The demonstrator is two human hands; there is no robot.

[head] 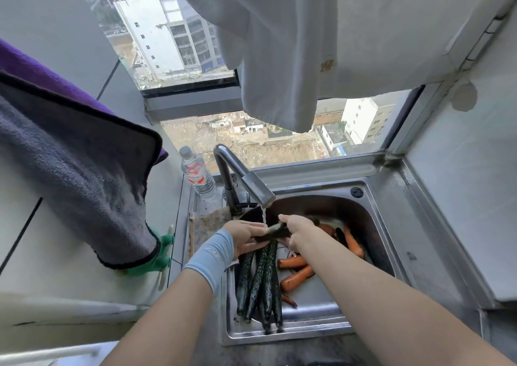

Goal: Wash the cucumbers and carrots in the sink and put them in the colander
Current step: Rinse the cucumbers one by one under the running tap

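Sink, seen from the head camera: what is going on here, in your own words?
A person is washing one cucumber under the water running from the tap. Both hands hold it: the left hand grips one end and the right hand the other. More cucumbers and several carrots lie in the sink below.

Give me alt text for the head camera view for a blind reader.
The left hand and right hand hold a cucumber under the running faucet over a steel sink. More cucumbers and carrots lie in it; a water bottle stands nearby.
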